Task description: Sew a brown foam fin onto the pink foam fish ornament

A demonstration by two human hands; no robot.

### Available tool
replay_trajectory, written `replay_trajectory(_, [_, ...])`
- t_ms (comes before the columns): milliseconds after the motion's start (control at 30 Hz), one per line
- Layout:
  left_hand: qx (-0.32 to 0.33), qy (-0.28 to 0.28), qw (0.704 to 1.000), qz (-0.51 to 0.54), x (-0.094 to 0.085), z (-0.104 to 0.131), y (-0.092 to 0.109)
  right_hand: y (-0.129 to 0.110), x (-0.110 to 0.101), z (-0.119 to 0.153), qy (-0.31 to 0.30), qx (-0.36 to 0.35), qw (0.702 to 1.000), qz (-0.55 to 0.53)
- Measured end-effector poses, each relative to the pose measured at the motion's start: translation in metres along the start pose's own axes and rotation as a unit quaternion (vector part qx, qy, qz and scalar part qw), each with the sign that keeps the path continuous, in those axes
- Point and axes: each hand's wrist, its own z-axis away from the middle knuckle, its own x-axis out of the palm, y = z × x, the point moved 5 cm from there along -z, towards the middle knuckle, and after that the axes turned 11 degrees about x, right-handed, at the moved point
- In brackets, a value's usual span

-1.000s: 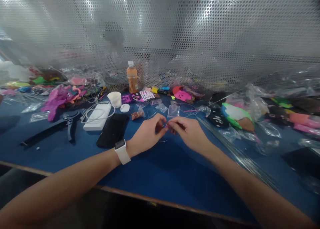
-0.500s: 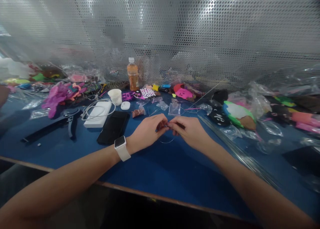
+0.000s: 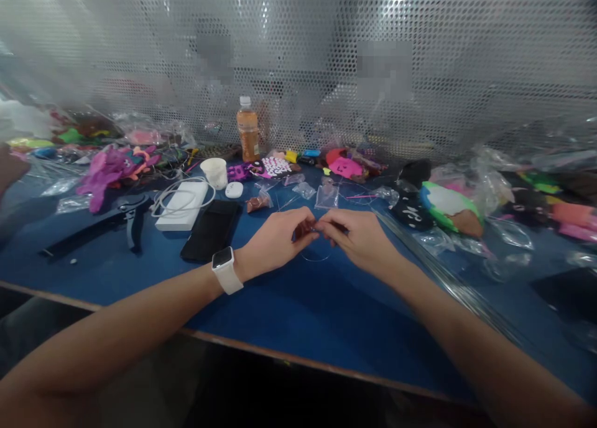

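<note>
My left hand (image 3: 280, 236), with a white-strapped watch on its wrist, is closed in a pinch above the blue table. Opposite it, my right hand (image 3: 358, 236) pinches too, and the fingertips of both almost meet. Below the fingers a thin wire (image 3: 316, 259) hangs in a curved loop, apparently running up into both pinches. Whatever small part sits between the fingertips is too hidden to make out. Just beyond the hands lie a small clear plastic bag (image 3: 327, 197) and a bag of brown pieces (image 3: 257, 203).
A bundle of straight wires (image 3: 438, 269) runs along the right. To the left are a black phone (image 3: 212, 231), a white box (image 3: 183, 207) with a cable, a paper cup (image 3: 215, 173) and cutters (image 3: 133, 219). A drink bottle (image 3: 247, 132) stands behind, among colourful soft pieces.
The hands stay pinched together, with small finger movements and a slight shift of the wire loop to the right. The view has tilted a little.
</note>
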Motion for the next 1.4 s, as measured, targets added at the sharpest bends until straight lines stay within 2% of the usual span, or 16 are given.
replay_trajectory(167, [0.012,-0.013,1.0,-0.023,0.002,0.0,0.0,-0.003,0.003,0.001,-0.001,0.02,1.0,-0.011])
replay_trajectory(333, [0.023,-0.023,0.999,-0.038,0.002,0.0,-0.002,0.002,0.007,0.0,-0.025,0.082,0.99,-0.109])
replay_trajectory(500, [0.037,-0.033,0.998,-0.048,0.002,0.001,-0.002,0.005,0.012,-0.001,-0.076,0.132,0.955,-0.254])
replay_trajectory(633, [0.053,-0.031,0.996,-0.059,0.001,0.001,-0.001,0.003,0.016,0.001,-0.108,0.161,0.933,-0.302])
replay_trajectory(767, [0.101,-0.038,0.988,-0.11,0.0,0.002,0.006,0.004,0.021,0.003,-0.143,0.193,0.903,-0.357])
replay_trajectory(833, [0.106,-0.037,0.986,-0.123,0.001,0.002,0.007,0.004,0.019,0.002,-0.139,0.186,0.912,-0.339])
replay_trajectory(900, [0.089,-0.018,0.99,-0.11,0.0,0.002,0.007,0.001,0.014,0.001,-0.114,0.162,0.934,-0.297])
replay_trajectory(967, [0.055,0.01,0.995,-0.078,-0.002,0.002,0.005,-0.003,0.009,0.001,-0.085,0.135,0.951,-0.266])
replay_trajectory(1067, [-0.003,0.043,0.999,0.004,-0.005,0.0,0.004,-0.006,0.005,0.002,-0.057,0.119,0.96,-0.248])
replay_trajectory(1200, [-0.054,0.029,0.99,0.128,-0.003,-0.003,0.002,-0.005,0.005,0.002,-0.052,0.116,0.962,-0.242])
replay_trajectory(1267, [-0.081,0.015,0.974,0.21,0.002,-0.003,-0.001,-0.005,0.004,0.002,-0.051,0.108,0.965,-0.236])
replay_trajectory(1400, [-0.148,0.025,0.912,0.381,0.013,0.0,-0.011,-0.006,0.004,0.002,-0.049,0.102,0.97,-0.216])
